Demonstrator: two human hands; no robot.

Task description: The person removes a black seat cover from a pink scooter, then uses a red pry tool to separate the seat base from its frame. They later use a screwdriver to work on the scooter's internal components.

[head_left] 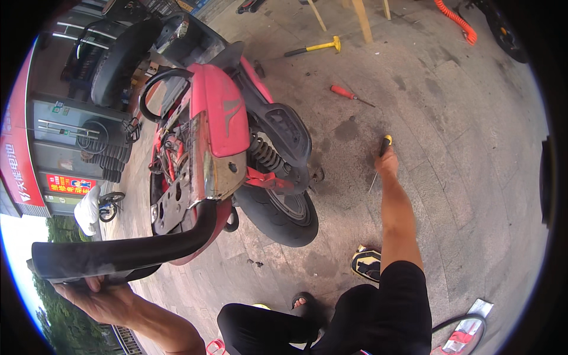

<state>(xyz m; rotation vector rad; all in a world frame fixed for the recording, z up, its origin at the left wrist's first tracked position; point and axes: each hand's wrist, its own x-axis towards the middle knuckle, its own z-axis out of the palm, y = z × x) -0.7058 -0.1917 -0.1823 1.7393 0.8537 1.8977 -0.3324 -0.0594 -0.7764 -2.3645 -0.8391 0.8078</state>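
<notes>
A pink electric scooter (222, 112) stands to the left, its upper body uncovered so that red wires and metal brackets show. From its rear a curved black tube leads to a long black padded backrest (112, 258). My left hand (106, 303) grips that backrest from below, fingers partly hidden behind it. Out over the pavement to the right, my right hand (387, 163) is closed round a screwdriver (387, 141) with a yellow-and-black handle, its thin shaft pointing back toward me. The scooter's rear tyre (284, 228) and coil spring (260, 149) face my right arm.
A red-handled screwdriver (343, 92) and a yellow hammer (319, 47) lie on the pavement farther off. Wooden legs (362, 21) and an orange coiled hose (458, 23) are at the far edge. Near my feet lies a yellow-and-black object (367, 264); a silvery packet (470, 328) is at lower right.
</notes>
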